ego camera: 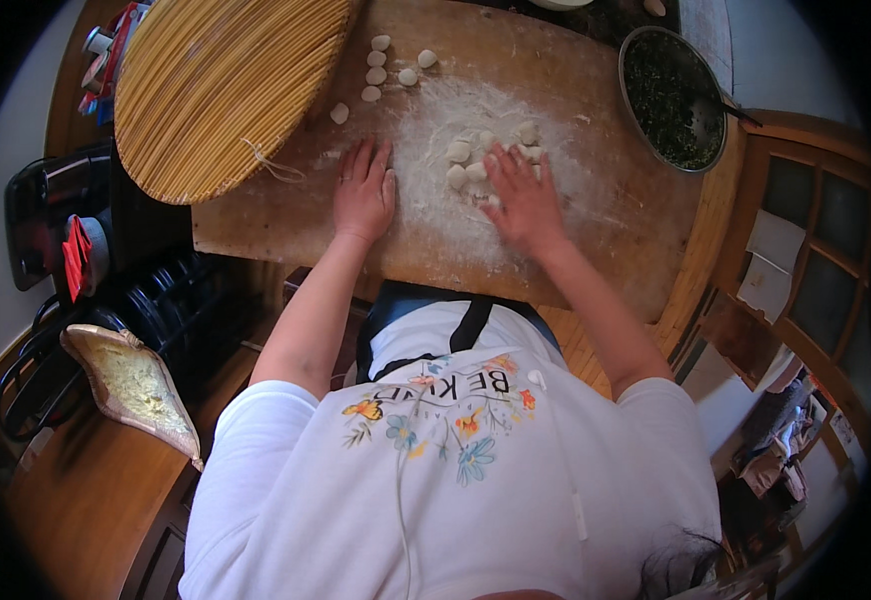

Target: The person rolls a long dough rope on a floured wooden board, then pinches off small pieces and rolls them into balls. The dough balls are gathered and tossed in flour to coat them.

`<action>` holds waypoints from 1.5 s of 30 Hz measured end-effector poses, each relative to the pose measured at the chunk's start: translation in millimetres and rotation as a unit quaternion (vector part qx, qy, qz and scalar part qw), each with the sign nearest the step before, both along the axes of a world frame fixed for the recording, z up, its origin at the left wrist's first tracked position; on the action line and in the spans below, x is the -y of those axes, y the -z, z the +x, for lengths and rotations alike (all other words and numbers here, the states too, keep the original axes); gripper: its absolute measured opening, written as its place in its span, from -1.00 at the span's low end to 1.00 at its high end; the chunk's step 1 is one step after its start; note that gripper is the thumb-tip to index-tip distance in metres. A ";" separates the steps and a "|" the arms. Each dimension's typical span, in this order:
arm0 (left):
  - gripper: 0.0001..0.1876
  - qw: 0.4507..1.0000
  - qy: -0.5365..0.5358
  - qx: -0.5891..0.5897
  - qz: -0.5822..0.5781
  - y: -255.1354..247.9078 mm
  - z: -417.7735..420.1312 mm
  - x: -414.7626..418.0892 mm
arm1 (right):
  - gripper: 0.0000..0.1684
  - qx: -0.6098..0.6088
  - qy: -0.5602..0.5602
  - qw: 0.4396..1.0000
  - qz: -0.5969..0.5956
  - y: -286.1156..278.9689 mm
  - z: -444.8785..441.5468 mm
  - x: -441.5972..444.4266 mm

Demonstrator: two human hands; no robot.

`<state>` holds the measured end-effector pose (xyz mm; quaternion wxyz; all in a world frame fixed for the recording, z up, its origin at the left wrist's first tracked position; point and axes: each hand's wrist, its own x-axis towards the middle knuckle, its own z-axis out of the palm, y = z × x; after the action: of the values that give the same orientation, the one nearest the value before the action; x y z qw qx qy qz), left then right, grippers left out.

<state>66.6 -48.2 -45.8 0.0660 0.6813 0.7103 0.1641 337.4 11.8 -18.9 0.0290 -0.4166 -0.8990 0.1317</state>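
Observation:
My left hand (364, 193) lies palm down on the wooden board (270, 221), its fingers slightly apart and nothing in its grasp. A ring shows on one finger. Over a cluster of small floured dough pieces (459, 152), my right hand (525, 196) is spread palm down. It partly hides several pieces, and I cannot tell how firmly it touches them. White flour (435, 217) coats the board around this cluster. Beyond my left hand, several rounded dough pieces (376, 76) sit apart from the rest, one of them (339, 113) just past my fingertips.
At the left, a round tray of plant stalks (225, 97) overhangs the board, a string loop at its edge. A metal bowl (621, 82) of chopped green filling stands at the far right, a utensil handle (741, 115) over its rim. A flour-dusted basket (132, 382) is at lower left.

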 end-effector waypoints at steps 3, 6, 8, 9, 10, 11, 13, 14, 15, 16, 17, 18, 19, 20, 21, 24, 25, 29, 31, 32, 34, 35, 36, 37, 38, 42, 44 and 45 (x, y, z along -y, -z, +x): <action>-0.51 1.000 -0.005 0.006 -0.006 1.3 0.1 0.9 | -0.30 -0.067 -0.102 0.992 -0.034 -5.7 -36.1 15.1; -0.51 1.000 0.005 0.003 -0.003 -2.2 -0.1 -0.8 | -0.33 -0.046 -0.062 0.997 0.025 3.0 -72.0 -25.8; -0.50 1.000 0.007 -0.002 -0.001 -1.0 -0.8 1.4 | -0.33 -0.027 -0.005 0.999 0.028 5.6 -66.3 -40.2; -0.50 1.000 0.005 -0.003 0.002 0.3 -1.4 1.1 | -0.33 -0.032 0.024 0.999 0.024 9.3 -46.7 -46.5; -0.50 1.000 0.003 -0.002 0.000 0.0 -1.0 0.0 | -0.32 -0.036 0.054 0.998 0.022 11.0 -28.8 -53.0; -0.50 1.000 -0.001 0.001 -0.003 -0.7 -0.1 0.4 | -0.32 -0.010 0.039 0.999 0.010 7.7 -13.6 -47.3; -0.50 1.000 -0.008 0.009 -0.006 -1.4 1.5 0.2 | -0.31 0.042 0.007 0.999 -0.018 -2.5 11.0 -16.3; -0.50 1.000 -0.012 0.013 -0.006 -1.8 2.0 -0.2 | -0.32 0.009 -0.020 1.000 -0.016 -0.6 7.3 -6.8; -0.50 1.000 -0.010 0.018 -0.009 -1.1 3.7 0.8 | -0.32 -0.024 -0.042 0.999 -0.016 3.0 -2.6 6.6; -0.50 1.000 -0.009 0.013 -0.006 -1.5 3.2 0.4 | -0.32 -0.061 -0.069 0.996 -0.013 2.4 -17.5 11.2; -0.50 1.000 -0.009 0.007 -0.003 -1.7 2.8 0.2 | -0.32 -0.053 -0.079 0.995 0.006 2.9 -36.1 6.5; -0.50 1.000 -0.006 0.002 -0.001 -1.2 2.6 -0.4 | -0.32 -0.045 -0.088 0.995 0.025 2.2 -58.0 -6.2; -0.50 1.000 -0.006 -0.001 0.000 -0.8 1.8 0.5 | -0.32 -0.038 -0.098 0.994 0.043 2.6 -69.9 -18.8; -0.50 1.000 -0.003 -0.003 0.000 -0.1 0.9 0.9 | -0.32 -0.036 -0.079 0.995 0.042 4.4 -71.5 -31.3; -0.50 1.000 0.000 -0.003 0.001 0.4 0.2 0.7 | -0.32 -0.031 -0.060 0.997 0.042 5.8 -72.2 -44.9; -0.50 1.000 -0.009 -0.001 -0.002 1.2 -0.5 2.3 | -0.33 -0.023 0.006 0.999 0.027 7.4 -46.4 -45.4; -0.50 1.000 -0.010 -0.008 -0.006 0.4 0.1 2.1 | -0.32 -0.019 0.027 0.999 0.020 7.2 -30.1 -39.8; -0.50 1.000 -0.008 -0.014 -0.004 4.1 -0.3 3.6 | -0.32 -0.016 -0.026 0.999 -0.019 -6.2 -8.1 11.4; -0.50 1.000 -0.002 -0.008 0.004 3.4 0.2 1.4 | -0.34 -0.064 -0.065 0.996 -0.007 0.2 -37.1 11.2; -0.50 1.000 -0.002 -0.008 0.006 2.2 0.6 -0.4 | -0.35 -0.074 -0.079 0.994 0.003 0.3 -58.9 0.3; -0.50 1.000 -0.003 -0.012 0.006 1.0 0.5 -0.3 | -0.36 -0.062 -0.066 0.996 0.023 2.5 -75.3 -33.4; -0.50 1.000 -0.001 -0.014 0.004 1.1 0.3 -0.3 | -0.35 -0.038 -0.038 0.998 0.033 3.8 -79.4 -56.3; -0.50 1.000 0.001 -0.016 0.000 1.4 -0.2 1.3 | -0.34 -0.013 -0.009 0.999 0.041 5.1 -81.2 -65.2; -0.50 1.000 -0.001 -0.014 0.003 1.3 -0.9 2.2 | -0.34 -0.017 -0.004 0.999 0.037 6.5 -72.4 -65.8; -0.50 1.000 -0.002 -0.013 0.006 1.1 -1.5 3.1 | -0.33 -0.020 0.001 0.999 0.033 9.5 -53.3 -67.5; -0.50 1.000 -0.008 -0.010 0.005 -1.2 1.1 0.7 | -0.32 -0.010 -0.029 1.000 0.008 3.3 1.7 -25.1; -0.50 1.000 -0.009 -0.007 0.002 2.5 0.5 2.5 | -0.33 -0.044 -0.094 0.994 -0.026 2.0 -8.1 5.4; -0.50 1.000 -0.010 -0.006 0.002 3.4 0.8 2.7 | -0.33 -0.061 -0.126 0.989 -0.043 1.0 -18.3 13.3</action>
<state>67.5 -50.9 -49.2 0.0588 0.6756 0.7169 0.1616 319.0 -1.5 -20.0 0.0489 -0.2921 -0.9344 0.1981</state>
